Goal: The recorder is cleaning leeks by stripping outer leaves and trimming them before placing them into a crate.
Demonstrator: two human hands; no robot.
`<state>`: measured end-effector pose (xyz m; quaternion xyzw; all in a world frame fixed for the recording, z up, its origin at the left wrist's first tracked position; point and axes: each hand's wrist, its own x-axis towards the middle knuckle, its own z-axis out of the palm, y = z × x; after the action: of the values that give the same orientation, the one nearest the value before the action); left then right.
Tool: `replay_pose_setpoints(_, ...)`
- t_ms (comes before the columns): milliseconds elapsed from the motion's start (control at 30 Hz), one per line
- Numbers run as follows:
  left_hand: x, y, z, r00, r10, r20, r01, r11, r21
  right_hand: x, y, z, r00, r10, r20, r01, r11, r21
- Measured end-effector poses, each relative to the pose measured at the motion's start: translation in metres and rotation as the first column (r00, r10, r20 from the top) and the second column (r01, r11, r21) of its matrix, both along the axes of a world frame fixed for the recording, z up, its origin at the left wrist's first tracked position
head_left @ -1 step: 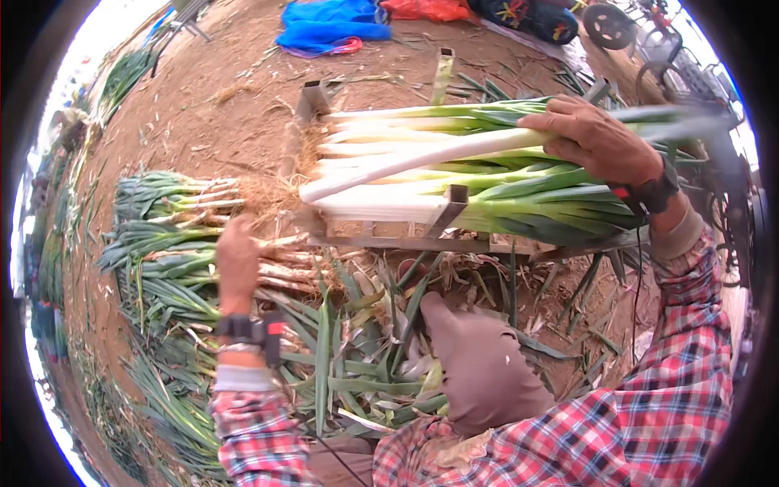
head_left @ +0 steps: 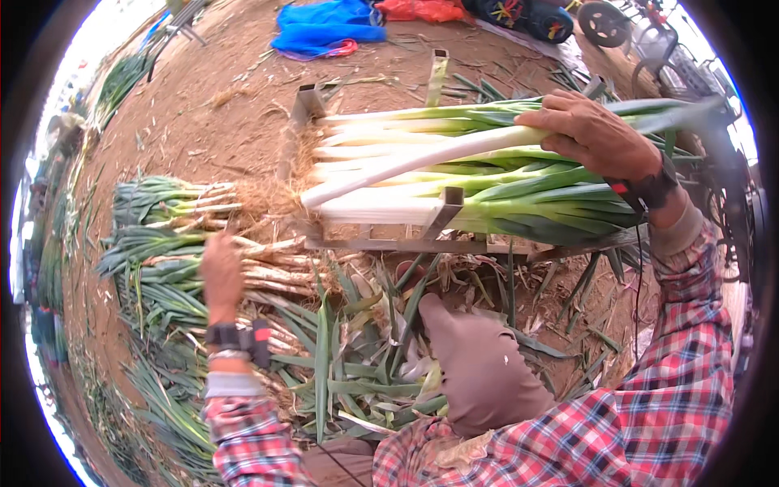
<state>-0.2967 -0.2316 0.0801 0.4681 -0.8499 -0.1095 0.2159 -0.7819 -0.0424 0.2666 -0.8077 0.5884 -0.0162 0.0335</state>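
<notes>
My right hand [head_left: 596, 134] is closed around a peeled leek [head_left: 422, 162], gripping it where white turns to green. That leek slants over a layer of clean leeks [head_left: 519, 191] lying side by side in a metal frame [head_left: 445, 213]. Its root end points left, and its leaf tips are blurred. Over a heap of unpeeled leeks [head_left: 166, 243] with roots and soil on them hovers my left hand [head_left: 221, 274]. Motion smears its fingers, so I cannot make out whether they touch a leek.
Stripped leaves [head_left: 357, 381] lie about my knee [head_left: 487, 365]. Blue plastic sheeting [head_left: 329, 28] and a red bag [head_left: 418, 10] lie on the soil at the back. Wheels [head_left: 604, 24] of some equipment stand at the far right. A cable [head_left: 635, 292] hangs by my right arm.
My left hand has shifted a little left and toward me over the unpeeled leeks. My right hand keeps its grip on the leek, almost in place.
</notes>
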Motion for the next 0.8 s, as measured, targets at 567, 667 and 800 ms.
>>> replay_pose_setpoints(567,-0.117,0.058,-0.021,0.985,-0.171,0.022,0.172,0.982,-0.074,0.047,-0.037,-0.172,0.981,-0.187,0.042,0.18,0.976,0.126)
replay_pose_setpoints(667,-0.159,0.047,-0.04,0.97,-0.211,0.117,0.229,0.958,-0.173,0.052,-0.036,-0.174,0.978,-0.194,0.079,0.187,0.979,0.086)
replay_pose_setpoints(800,-0.159,0.033,-0.076,0.964,-0.195,0.179,0.209,0.976,-0.064,0.067,-0.028,-0.19,0.975,-0.205,0.089,0.2,0.978,0.064)
